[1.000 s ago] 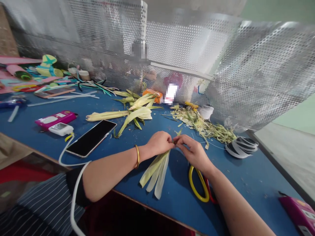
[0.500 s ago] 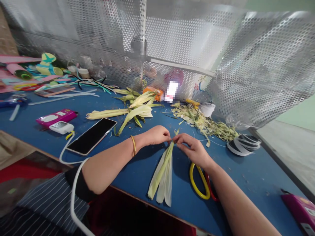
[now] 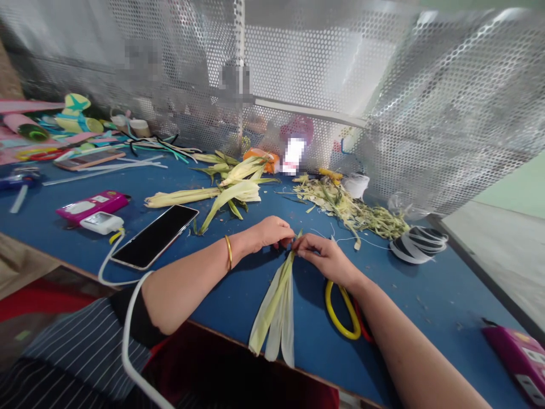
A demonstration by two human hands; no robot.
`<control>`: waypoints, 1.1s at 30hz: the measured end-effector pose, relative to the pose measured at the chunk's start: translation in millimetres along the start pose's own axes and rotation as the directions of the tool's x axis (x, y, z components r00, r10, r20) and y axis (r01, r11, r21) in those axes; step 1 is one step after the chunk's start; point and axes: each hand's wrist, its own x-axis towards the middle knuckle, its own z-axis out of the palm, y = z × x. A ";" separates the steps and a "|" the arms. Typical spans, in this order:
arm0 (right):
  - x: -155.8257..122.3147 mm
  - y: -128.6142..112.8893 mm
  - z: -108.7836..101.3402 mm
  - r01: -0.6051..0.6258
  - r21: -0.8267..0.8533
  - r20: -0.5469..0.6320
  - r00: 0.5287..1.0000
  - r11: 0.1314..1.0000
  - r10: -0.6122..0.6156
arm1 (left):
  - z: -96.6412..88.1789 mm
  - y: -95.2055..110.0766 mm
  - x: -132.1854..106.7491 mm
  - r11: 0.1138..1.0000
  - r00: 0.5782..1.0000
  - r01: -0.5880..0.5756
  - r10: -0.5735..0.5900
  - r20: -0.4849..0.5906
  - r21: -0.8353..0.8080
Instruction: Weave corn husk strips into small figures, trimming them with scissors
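The narrow top of the husk bundle (image 3: 275,315) is pinched between the thumb and fingers of the right hand (image 3: 326,257), nearly closed; its loose strips are spread toward the table's near edge. The left hand (image 3: 272,234) is curled at the same top from the left; whether anything is gripped by it cannot be told. Fine fingertip work at the gathered end is apparently in hand; for the next move, a steady right-hand pinch seems called for. Yellow-handled scissors (image 3: 340,315) are seen nearer, below the right wrist.
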 end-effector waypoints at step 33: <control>1.8 -13.2 -3.2 -0.169 0.525 -0.293 0.884 0.834 0.364 | 9.3 -13.0 3.4 0.983 0.959 -0.177 0.163 0.232 0.041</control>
